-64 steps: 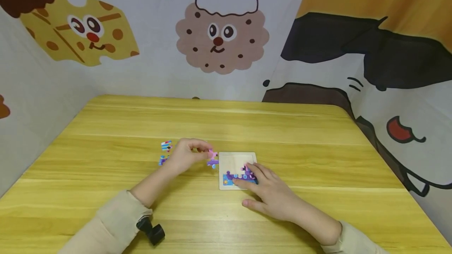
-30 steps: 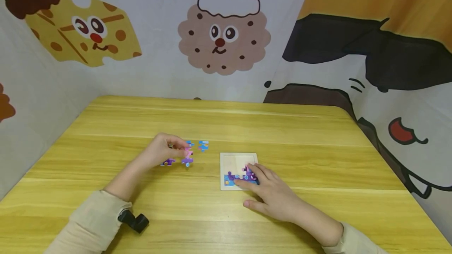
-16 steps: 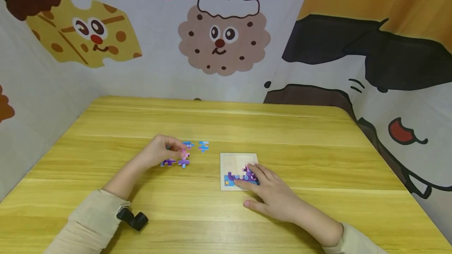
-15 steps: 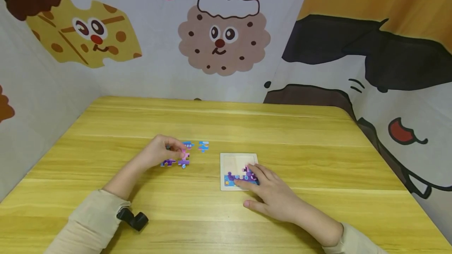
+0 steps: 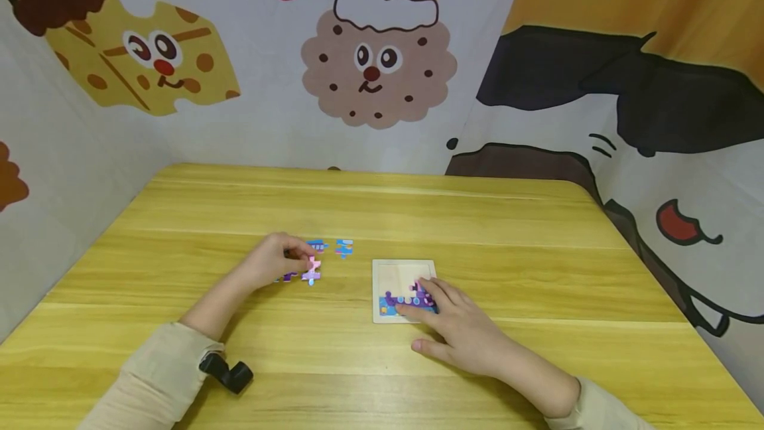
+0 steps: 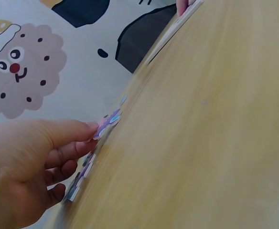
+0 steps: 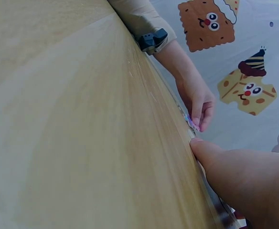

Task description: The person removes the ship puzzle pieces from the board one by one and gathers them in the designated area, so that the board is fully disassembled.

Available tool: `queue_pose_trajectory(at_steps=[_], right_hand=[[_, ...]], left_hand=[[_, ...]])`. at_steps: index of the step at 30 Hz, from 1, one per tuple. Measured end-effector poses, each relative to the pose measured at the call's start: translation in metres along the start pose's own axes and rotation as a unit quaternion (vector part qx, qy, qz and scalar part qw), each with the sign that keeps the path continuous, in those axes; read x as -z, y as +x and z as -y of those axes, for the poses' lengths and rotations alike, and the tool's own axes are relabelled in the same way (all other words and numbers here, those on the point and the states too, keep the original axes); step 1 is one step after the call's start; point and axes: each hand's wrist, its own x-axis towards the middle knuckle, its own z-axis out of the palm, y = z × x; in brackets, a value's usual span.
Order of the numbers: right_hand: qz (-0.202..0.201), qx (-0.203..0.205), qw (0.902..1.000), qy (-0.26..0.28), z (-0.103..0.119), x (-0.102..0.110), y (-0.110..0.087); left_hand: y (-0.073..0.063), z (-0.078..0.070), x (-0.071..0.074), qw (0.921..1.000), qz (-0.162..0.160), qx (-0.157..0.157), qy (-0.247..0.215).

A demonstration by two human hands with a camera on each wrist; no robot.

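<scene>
The right hand [image 5: 462,330], its grip loose and fingers outstretched, rested on the square tray [image 5: 394,275], whose near part held joined blue-and-purple pieces [image 5: 407,300]. Farther off, the left hand [image 5: 273,261] pinched a pink puzzle piece [image 5: 312,270] in its grip, close to the desk [image 5: 310,344]; blue pieces [image 5: 344,247] lay beyond.

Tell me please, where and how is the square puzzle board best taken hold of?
Likely by the left rim of the board, from the left: that edge is free, while the right hand covers the lower right corner. It looks thin and flat, so pinch the rim and keep it level; the placed pieces might slip.
</scene>
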Motion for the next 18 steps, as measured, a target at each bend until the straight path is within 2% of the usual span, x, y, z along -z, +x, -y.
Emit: queue_pose_trajectory(at_steps=[2,12,18], right_hand=[[0.000,-0.001,1.0000,0.001,0.0002,0.0001,0.0003],[-0.004,0.000,1.0000,0.003,0.0007,-0.0004,0.0000],[-0.007,0.002,1.0000,0.002,-0.0004,-0.0017,-0.0002]], left_hand=[[0.0000,0.0000,-0.0007,1.0000,0.003,0.002,0.001],[0.0009,0.0009,-0.0017,0.9993,0.017,-0.025,0.022],[0.0008,0.0004,-0.0026,0.9979,0.017,-0.054,0.031]])
